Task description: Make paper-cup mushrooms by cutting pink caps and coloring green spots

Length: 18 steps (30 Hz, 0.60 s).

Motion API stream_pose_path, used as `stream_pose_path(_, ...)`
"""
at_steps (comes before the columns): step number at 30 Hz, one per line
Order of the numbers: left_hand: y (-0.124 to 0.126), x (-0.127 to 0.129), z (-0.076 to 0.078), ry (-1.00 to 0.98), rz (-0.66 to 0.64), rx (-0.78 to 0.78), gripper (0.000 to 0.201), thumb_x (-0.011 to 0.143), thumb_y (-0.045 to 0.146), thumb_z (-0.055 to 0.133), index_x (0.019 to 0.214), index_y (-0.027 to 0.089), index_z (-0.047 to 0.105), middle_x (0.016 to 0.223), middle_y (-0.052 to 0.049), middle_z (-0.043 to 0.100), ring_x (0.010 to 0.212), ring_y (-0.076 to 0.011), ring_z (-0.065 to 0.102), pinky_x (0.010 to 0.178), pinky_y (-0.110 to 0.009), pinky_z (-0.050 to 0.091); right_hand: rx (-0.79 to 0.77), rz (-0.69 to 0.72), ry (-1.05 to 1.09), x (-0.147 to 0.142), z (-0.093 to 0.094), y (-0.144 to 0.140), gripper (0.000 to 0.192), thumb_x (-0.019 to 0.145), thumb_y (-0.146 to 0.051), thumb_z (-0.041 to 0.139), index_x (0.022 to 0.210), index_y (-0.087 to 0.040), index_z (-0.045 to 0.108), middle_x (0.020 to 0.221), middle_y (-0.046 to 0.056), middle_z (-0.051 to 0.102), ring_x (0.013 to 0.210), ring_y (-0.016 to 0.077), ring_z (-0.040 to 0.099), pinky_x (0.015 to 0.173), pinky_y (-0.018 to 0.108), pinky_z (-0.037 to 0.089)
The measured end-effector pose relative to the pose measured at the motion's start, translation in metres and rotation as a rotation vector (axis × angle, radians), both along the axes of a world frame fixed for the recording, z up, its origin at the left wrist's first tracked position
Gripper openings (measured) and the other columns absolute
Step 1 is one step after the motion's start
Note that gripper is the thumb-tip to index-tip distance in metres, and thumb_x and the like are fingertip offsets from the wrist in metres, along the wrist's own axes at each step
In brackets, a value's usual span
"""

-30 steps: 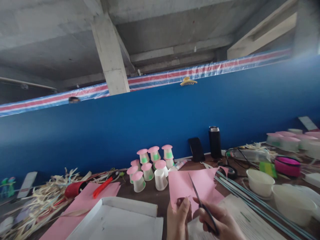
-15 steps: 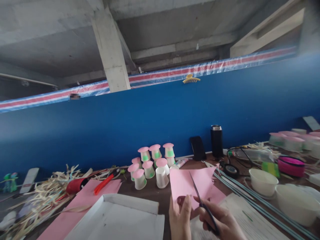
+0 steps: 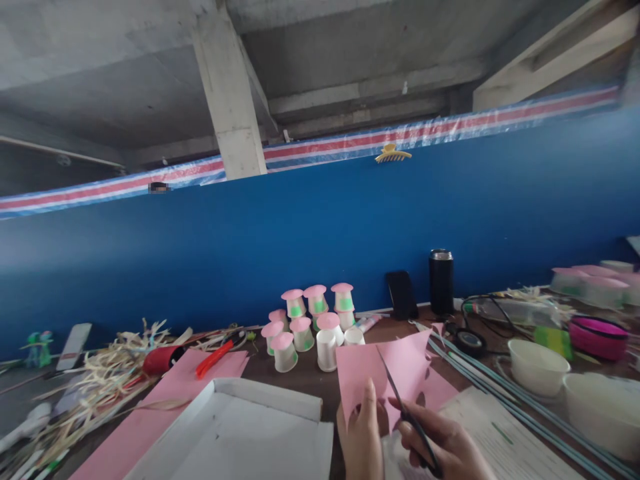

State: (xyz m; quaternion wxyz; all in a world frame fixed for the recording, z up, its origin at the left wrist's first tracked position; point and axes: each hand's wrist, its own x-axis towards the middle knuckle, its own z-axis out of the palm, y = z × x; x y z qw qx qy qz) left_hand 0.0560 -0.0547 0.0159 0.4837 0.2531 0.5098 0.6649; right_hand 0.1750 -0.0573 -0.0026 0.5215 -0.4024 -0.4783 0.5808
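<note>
Cutting into a pink paper sheet (image 3: 395, 370) held up over the table edge

Right hand (image 3: 445, 450) closed on dark-handled scissors (image 3: 407, 417), blades pointing up and away into the sheet; left hand (image 3: 361, 437) just beside, pinching its lower edge, thumb in front; white paper cups with pink caps (image 3: 313, 320) beyond
</note>
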Motion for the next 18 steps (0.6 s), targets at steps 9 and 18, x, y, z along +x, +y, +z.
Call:
stream_pose_path(9, -0.002, 0.006, 0.004, 0.021, 0.065, -0.01, 0.048, 0.051, 0.058, 0.076, 0.068, 0.014, 0.064, 0.056, -0.004, 0.06, 0.063, -0.0244, 0.062, 0.061, -0.033, 0.05, 0.004, 0.002, 0.06, 0.001, 0.0, 0.001, 0.049, 0.057, -0.048, 0.078, 0.096, -0.017, 0.076, 0.054, -0.002, 0.053, 0.048, 0.0089, 0.045, 0.046, 0.023, 0.04)
stream_pose_path(18, -0.002, 0.001, 0.001, 0.125, 0.013, -0.086, 0.048, 0.056, 0.061, 0.07, 0.065, 0.014, 0.064, 0.053, -0.005, 0.059, 0.06, -0.0247, 0.06, 0.06, -0.033, 0.046, 0.007, 0.043, 0.064, 0.007, -0.014, 0.01, 0.053, 0.058, -0.05, 0.077, 0.099, -0.016, 0.075, 0.054, -0.001, 0.054, 0.049, 0.0097, 0.047, 0.046, 0.024, 0.041)
